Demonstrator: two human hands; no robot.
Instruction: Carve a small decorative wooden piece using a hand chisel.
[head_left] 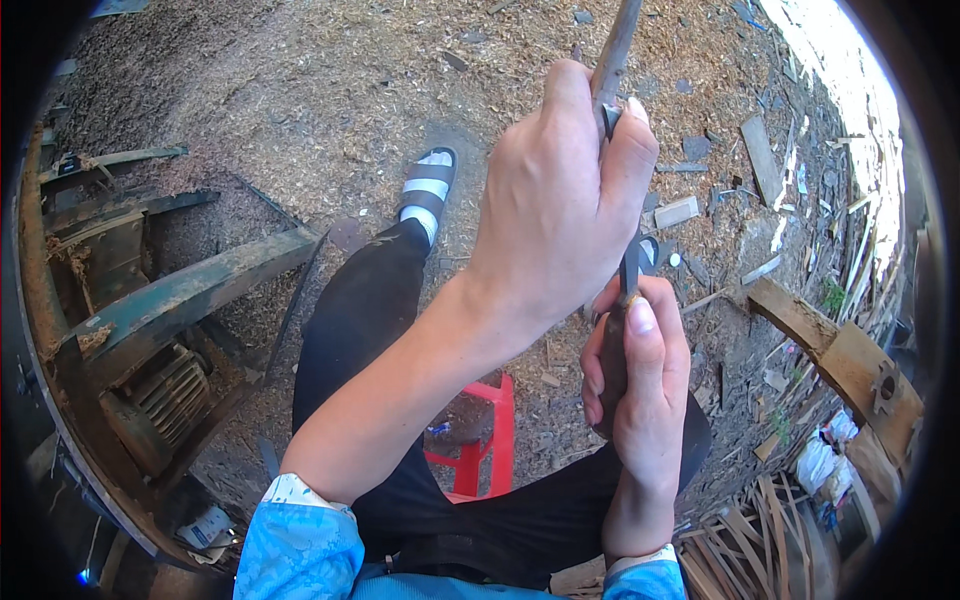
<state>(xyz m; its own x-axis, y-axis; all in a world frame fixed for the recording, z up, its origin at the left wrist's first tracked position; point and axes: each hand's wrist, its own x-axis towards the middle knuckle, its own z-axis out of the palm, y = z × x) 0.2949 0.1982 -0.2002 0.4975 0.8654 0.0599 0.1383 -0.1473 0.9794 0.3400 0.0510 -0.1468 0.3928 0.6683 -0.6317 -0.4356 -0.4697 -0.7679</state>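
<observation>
My left hand (550, 200) is closed around a greyish-brown wooden stick (617, 50), which rises out of the fist past the upper edge. A small dark piece shows between its thumb and fingers; its kind I cannot make out. Below it, my right hand (650, 380) grips the dark, rounded handle (613, 370) of a hand tool, thumb lying along it. From that handle a narrow dark metal shank (629, 268) points up toward the left hand. Whether shank and stick touch or join is hidden behind the left hand.
A rusty green metal frame (200, 280) with a ribbed motor (165, 400) stands on the left. Between my legs is a red plastic stool (503, 440). Wood chips cover the ground. At right lie a curved wooden piece (800, 320), white plastic bags (822, 468) and wood strips (765, 540).
</observation>
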